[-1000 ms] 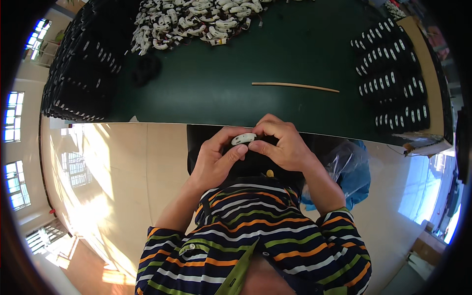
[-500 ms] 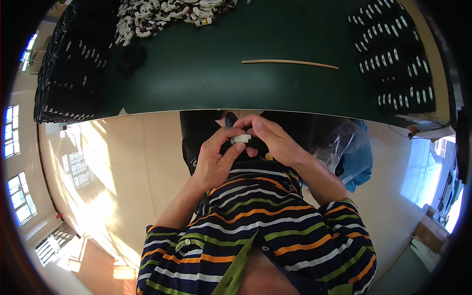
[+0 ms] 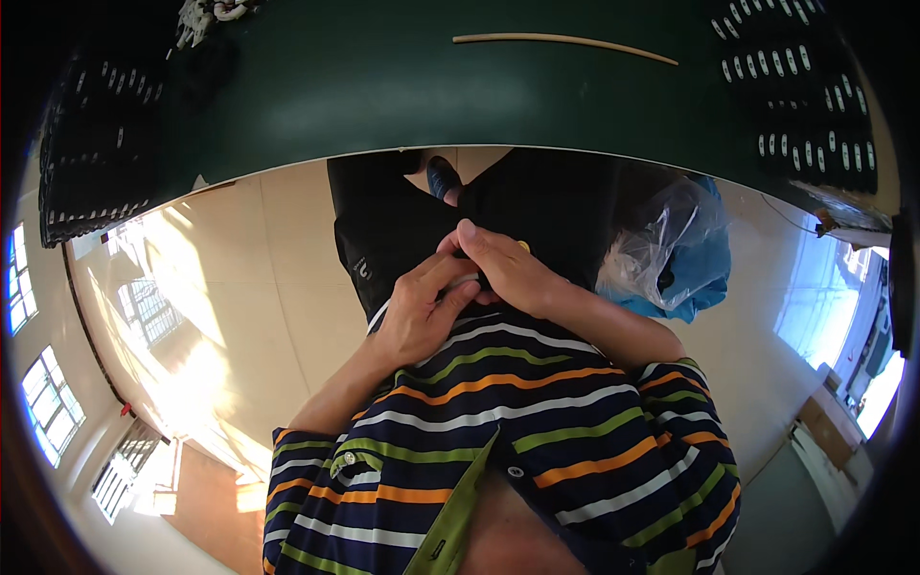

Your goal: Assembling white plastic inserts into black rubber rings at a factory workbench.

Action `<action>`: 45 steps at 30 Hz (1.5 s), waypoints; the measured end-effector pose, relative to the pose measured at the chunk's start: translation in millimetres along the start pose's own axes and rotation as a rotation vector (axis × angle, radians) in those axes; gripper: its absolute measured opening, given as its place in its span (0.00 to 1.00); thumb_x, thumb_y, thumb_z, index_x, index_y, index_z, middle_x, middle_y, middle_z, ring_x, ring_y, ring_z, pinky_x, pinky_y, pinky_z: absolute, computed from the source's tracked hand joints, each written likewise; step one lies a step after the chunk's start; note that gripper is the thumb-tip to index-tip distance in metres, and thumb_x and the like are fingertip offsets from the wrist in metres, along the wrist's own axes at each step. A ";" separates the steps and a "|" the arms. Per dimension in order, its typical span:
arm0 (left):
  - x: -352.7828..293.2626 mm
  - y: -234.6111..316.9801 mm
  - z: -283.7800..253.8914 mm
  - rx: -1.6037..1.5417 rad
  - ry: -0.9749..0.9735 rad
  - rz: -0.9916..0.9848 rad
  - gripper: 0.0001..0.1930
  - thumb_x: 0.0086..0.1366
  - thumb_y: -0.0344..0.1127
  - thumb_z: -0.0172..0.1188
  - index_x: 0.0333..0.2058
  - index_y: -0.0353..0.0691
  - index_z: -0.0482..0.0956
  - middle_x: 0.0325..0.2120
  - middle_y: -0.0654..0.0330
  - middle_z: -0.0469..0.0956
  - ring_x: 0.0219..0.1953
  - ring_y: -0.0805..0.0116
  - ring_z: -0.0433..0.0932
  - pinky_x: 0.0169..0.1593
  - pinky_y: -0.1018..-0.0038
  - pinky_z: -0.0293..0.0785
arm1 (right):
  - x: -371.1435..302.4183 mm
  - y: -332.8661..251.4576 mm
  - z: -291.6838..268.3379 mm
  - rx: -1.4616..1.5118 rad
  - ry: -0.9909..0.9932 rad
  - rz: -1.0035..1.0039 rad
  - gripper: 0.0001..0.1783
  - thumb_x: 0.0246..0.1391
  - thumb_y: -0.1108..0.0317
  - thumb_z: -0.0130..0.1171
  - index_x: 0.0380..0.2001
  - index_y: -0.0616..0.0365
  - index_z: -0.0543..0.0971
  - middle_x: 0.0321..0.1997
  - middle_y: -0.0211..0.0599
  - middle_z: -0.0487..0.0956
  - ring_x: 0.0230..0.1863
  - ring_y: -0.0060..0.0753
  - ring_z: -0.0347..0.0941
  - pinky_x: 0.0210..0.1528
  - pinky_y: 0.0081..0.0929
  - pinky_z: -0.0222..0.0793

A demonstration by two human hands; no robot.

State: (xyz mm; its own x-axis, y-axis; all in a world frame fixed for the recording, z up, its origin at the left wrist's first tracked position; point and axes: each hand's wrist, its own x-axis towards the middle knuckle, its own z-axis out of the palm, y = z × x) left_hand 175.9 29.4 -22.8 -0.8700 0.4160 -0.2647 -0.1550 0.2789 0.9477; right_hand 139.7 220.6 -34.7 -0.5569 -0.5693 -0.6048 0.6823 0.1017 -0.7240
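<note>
My left hand and my right hand meet over my lap, just short of the table's near edge. Between the left fingers and thumb sits a small white curved plastic piece, of which only a sliver shows. Closed around the same spot, the right hand lays its thumb along the top and covers most of the piece. A dark part joined to the white one is almost wholly hidden by the hands.
On the dark green table lies a thin wooden stick. Stacks of black items with white tags stand at the left and right. White curved parts are heaped far left. A clear plastic bag over something blue sits right of my legs.
My right hand has folded farther over the white piece, which showed plainly before. The view has tilted down, so the table sits higher and less of the white heap shows.
</note>
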 end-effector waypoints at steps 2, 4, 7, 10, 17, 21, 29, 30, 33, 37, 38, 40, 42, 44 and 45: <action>-5.5 -3.2 -2.9 0.000 -0.032 0.083 0.09 0.72 0.28 0.59 0.47 0.30 0.80 0.42 0.50 0.83 0.40 0.58 0.85 0.49 0.68 0.79 | -3.1 10.1 7.6 0.029 0.053 -0.022 0.36 0.77 0.36 0.33 0.52 0.59 0.76 0.40 0.32 0.76 0.37 0.20 0.73 0.37 0.21 0.74; -12.2 -2.9 -1.3 -0.038 -0.025 0.053 0.10 0.73 0.30 0.61 0.48 0.31 0.80 0.40 0.52 0.84 0.41 0.59 0.85 0.50 0.67 0.78 | -7.4 16.8 17.7 0.120 0.137 -0.072 0.34 0.77 0.37 0.36 0.47 0.59 0.76 0.38 0.32 0.76 0.38 0.23 0.74 0.38 0.22 0.75; -18.8 -3.3 1.6 -0.074 0.003 0.000 0.11 0.74 0.33 0.61 0.49 0.33 0.81 0.38 0.54 0.85 0.39 0.65 0.84 0.47 0.70 0.78 | -18.7 10.4 25.5 0.181 0.227 0.047 0.31 0.77 0.39 0.38 0.44 0.58 0.76 0.39 0.31 0.76 0.43 0.24 0.75 0.40 0.25 0.78; -18.8 3.2 2.6 -0.127 0.004 -0.061 0.11 0.75 0.34 0.61 0.50 0.35 0.82 0.36 0.57 0.85 0.37 0.71 0.83 0.44 0.73 0.77 | -21.8 11.2 25.8 0.251 0.277 0.045 0.28 0.77 0.42 0.42 0.41 0.56 0.77 0.40 0.29 0.75 0.42 0.23 0.75 0.38 0.25 0.78; -21.6 0.0 3.4 -0.106 0.033 -0.100 0.12 0.75 0.35 0.62 0.50 0.35 0.82 0.32 0.59 0.85 0.34 0.74 0.82 0.41 0.75 0.77 | -23.8 31.6 20.3 0.348 0.334 -0.023 0.20 0.75 0.48 0.50 0.39 0.54 0.78 0.37 0.23 0.73 0.37 0.15 0.69 0.31 0.18 0.75; -23.9 2.6 2.1 -0.164 0.042 -0.235 0.12 0.75 0.34 0.62 0.50 0.34 0.82 0.29 0.58 0.84 0.32 0.73 0.82 0.40 0.75 0.77 | -26.4 26.8 20.6 0.414 0.369 0.015 0.17 0.74 0.52 0.52 0.38 0.54 0.78 0.37 0.22 0.72 0.36 0.14 0.68 0.30 0.14 0.73; -19.1 1.8 -1.8 -0.074 0.008 -0.132 0.11 0.75 0.35 0.60 0.49 0.35 0.83 0.27 0.58 0.83 0.30 0.70 0.81 0.39 0.72 0.76 | -25.3 33.7 21.7 0.627 0.330 -0.040 0.15 0.73 0.57 0.56 0.37 0.57 0.76 0.27 0.25 0.70 0.23 0.13 0.63 0.21 0.13 0.54; -18.1 2.1 -2.0 -0.091 -0.003 -0.140 0.11 0.75 0.35 0.60 0.49 0.35 0.83 0.27 0.58 0.83 0.30 0.70 0.81 0.39 0.72 0.76 | -25.4 33.2 22.5 0.632 0.339 -0.046 0.15 0.72 0.57 0.56 0.37 0.58 0.76 0.26 0.25 0.69 0.22 0.13 0.63 0.20 0.13 0.52; -20.1 2.1 0.4 -0.087 -0.009 -0.161 0.11 0.75 0.35 0.59 0.49 0.35 0.83 0.27 0.58 0.82 0.31 0.69 0.80 0.39 0.71 0.75 | -26.1 31.4 19.5 0.645 0.321 -0.060 0.13 0.72 0.59 0.57 0.36 0.58 0.76 0.26 0.25 0.70 0.21 0.12 0.62 0.20 0.13 0.51; -15.1 8.9 -3.9 -0.069 -0.028 -0.151 0.12 0.75 0.34 0.59 0.49 0.33 0.83 0.29 0.55 0.82 0.32 0.66 0.81 0.40 0.70 0.76 | -23.3 22.6 24.7 0.651 0.408 -0.047 0.10 0.69 0.63 0.60 0.38 0.58 0.76 0.25 0.25 0.72 0.21 0.11 0.62 0.20 0.13 0.54; -14.8 6.8 -3.3 -0.057 -0.012 -0.099 0.12 0.75 0.34 0.60 0.49 0.33 0.82 0.30 0.54 0.83 0.32 0.65 0.81 0.40 0.70 0.76 | -22.8 20.7 25.2 0.639 0.404 -0.035 0.09 0.69 0.65 0.61 0.39 0.58 0.75 0.25 0.25 0.73 0.20 0.10 0.62 0.20 0.13 0.54; -14.9 1.5 -0.9 -0.035 0.018 0.004 0.12 0.74 0.34 0.60 0.48 0.32 0.82 0.31 0.53 0.83 0.33 0.63 0.82 0.41 0.69 0.76 | -21.8 18.2 24.9 0.615 0.396 -0.011 0.08 0.68 0.67 0.63 0.41 0.58 0.74 0.24 0.25 0.74 0.20 0.10 0.62 0.21 0.13 0.55; -15.5 5.8 -3.1 0.002 -0.008 -0.030 0.11 0.74 0.34 0.61 0.46 0.31 0.82 0.32 0.51 0.83 0.34 0.60 0.82 0.41 0.69 0.76 | -21.3 22.0 24.2 0.547 0.332 -0.050 0.08 0.68 0.70 0.62 0.42 0.57 0.72 0.24 0.25 0.74 0.20 0.10 0.63 0.21 0.13 0.54; -15.4 6.0 -4.7 0.023 -0.034 -0.046 0.10 0.74 0.34 0.61 0.44 0.31 0.81 0.32 0.51 0.83 0.35 0.61 0.82 0.41 0.69 0.76 | -20.8 25.8 21.9 0.471 0.273 -0.108 0.10 0.67 0.72 0.63 0.43 0.57 0.71 0.23 0.24 0.74 0.20 0.10 0.64 0.22 0.13 0.54; -14.4 3.3 -5.3 0.025 -0.049 -0.045 0.10 0.74 0.34 0.61 0.43 0.32 0.80 0.32 0.52 0.83 0.35 0.62 0.82 0.41 0.69 0.75 | -20.9 27.3 20.1 0.430 0.248 -0.147 0.11 0.67 0.72 0.63 0.44 0.57 0.70 0.22 0.24 0.74 0.20 0.10 0.63 0.22 0.14 0.54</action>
State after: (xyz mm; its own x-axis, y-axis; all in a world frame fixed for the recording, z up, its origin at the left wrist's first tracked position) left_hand 185.4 19.8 -14.9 -0.8380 0.4446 -0.3163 -0.1813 0.3199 0.9300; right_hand 179.5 218.9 -35.2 -0.7217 -0.3366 -0.6048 0.6921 -0.3391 -0.6372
